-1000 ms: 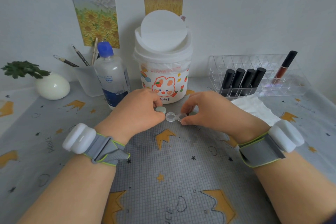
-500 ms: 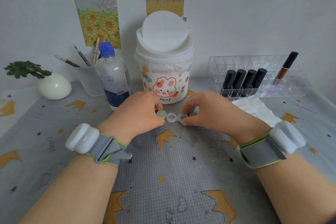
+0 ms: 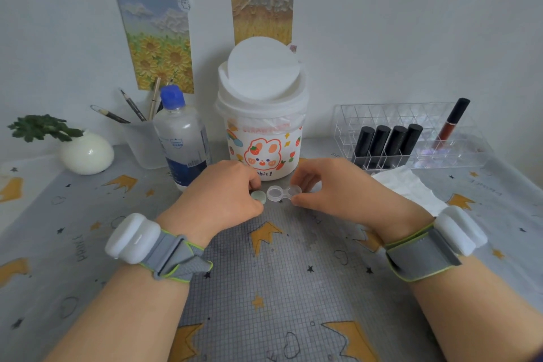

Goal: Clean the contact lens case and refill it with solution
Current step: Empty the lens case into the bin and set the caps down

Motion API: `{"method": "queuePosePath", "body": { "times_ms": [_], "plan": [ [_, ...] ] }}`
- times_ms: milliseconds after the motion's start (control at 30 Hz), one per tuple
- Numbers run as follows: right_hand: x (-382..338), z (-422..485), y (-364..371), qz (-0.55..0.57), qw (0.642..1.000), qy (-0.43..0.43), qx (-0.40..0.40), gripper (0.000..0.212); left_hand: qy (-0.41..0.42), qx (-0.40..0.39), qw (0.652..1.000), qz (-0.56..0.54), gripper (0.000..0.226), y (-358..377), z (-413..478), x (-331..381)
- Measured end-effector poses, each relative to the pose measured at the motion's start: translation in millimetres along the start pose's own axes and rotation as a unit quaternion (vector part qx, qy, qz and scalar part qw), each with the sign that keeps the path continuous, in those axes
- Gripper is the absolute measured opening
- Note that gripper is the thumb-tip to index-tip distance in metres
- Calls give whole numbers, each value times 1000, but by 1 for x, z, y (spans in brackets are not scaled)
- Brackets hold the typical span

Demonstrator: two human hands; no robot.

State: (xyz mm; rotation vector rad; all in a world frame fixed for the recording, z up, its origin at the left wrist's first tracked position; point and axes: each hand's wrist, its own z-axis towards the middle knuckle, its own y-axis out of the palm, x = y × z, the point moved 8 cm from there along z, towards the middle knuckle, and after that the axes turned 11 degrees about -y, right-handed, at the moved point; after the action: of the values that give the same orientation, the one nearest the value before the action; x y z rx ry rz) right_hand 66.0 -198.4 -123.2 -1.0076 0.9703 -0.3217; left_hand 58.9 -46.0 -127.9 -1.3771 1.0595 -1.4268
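Lying between both hands on the mat [image 3: 293,279]: clear case [image 3: 282,193], its left well open and uncapped, right well partly hidden by fingertips. Right hand [image 3: 332,185] curling over, thumb and forefinger pinching the case's right end. Left hand [image 3: 219,197] resting knuckles up, fingers closing on a pale green cap [image 3: 258,195] just beside the case's left well. Standing just beyond the left hand: solution bottle [image 3: 182,138], blue-capped. Sitting behind both hands: white bin [image 3: 261,114]. Lying beside the right wrist: tissue [image 3: 408,188].
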Motion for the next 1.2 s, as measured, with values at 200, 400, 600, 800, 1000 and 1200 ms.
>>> {"method": "queuePosePath", "body": {
  "times_ms": [200,400,600,800,1000,1200],
  "plan": [
    [-7,2,-13,56,997,3,59,13,0,0,1000,-1,29,0,0,0],
    [-19,1,-39,110,983,1,146,14,-2,-11,1000,5,35,1,1,0],
    [-35,6,-76,94,968,-8,233,15,-1,-13,1000,2,35,0,-1,0],
    [-49,17,-109,36,951,-33,307,18,0,-13,1000,1,34,1,-1,-1],
    [-56,28,-123,-11,941,-49,334,17,2,-15,1000,-2,33,0,-1,-1],
    [-59,34,-123,-41,941,-66,330,20,5,-14,1000,1,29,0,0,-1]
  ]
}}
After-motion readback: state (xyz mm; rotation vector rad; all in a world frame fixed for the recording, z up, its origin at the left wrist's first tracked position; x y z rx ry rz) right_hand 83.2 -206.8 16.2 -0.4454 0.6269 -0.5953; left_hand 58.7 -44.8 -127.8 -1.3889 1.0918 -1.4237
